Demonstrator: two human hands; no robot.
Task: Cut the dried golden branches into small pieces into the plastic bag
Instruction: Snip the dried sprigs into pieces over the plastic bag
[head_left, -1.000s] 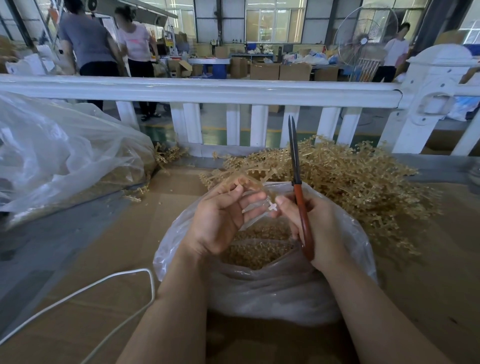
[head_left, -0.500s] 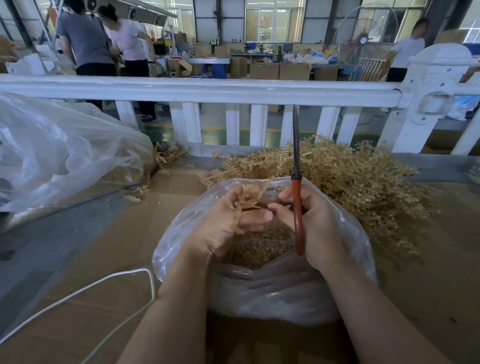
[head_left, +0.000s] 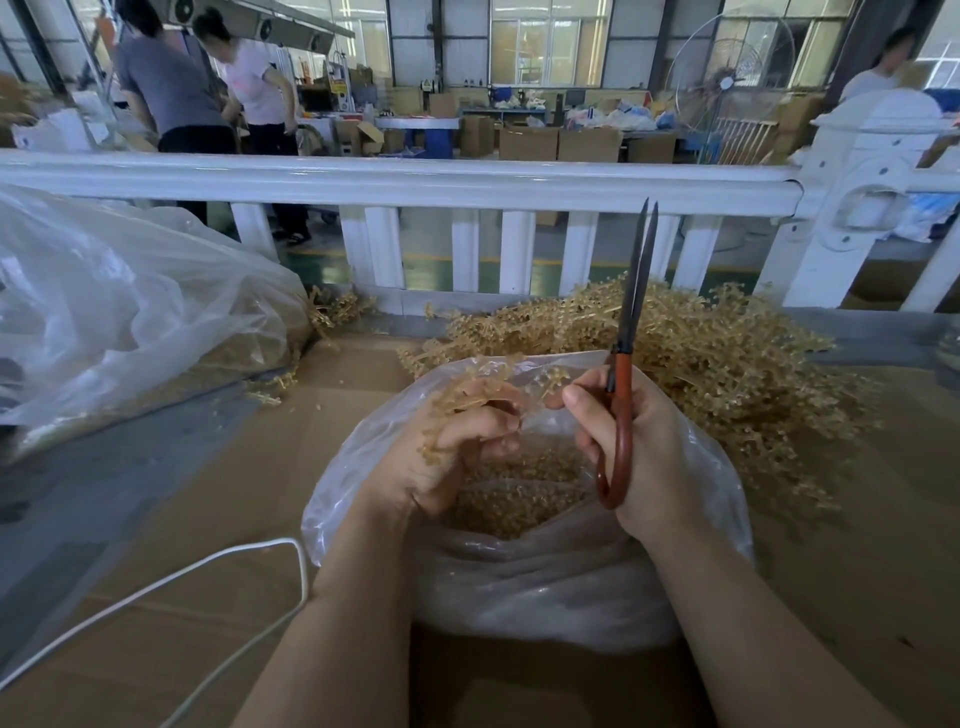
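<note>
A clear plastic bag (head_left: 545, 587) stands open in front of me, with small golden cuttings (head_left: 514, 499) lying in its bottom. Over its mouth my left hand (head_left: 447, 452) grips a golden branch (head_left: 467, 395), fingers curled round it. My right hand (head_left: 644, 452) holds red-handled scissors (head_left: 621, 415) upright, the dark blades slightly parted and pointing up. A big pile of golden branches (head_left: 717, 364) lies just behind the bag.
A white railing (head_left: 405, 182) runs across the far edge of the cardboard-covered table (head_left: 218, 519). A large crumpled plastic bag (head_left: 130, 306) lies at the left. A white cord (head_left: 156, 587) loops at the front left. People stand beyond the railing.
My left hand has curled tighter round a branch and sunk a little toward the bag. The scissors have turned more upright, and their blades have parted slightly.
</note>
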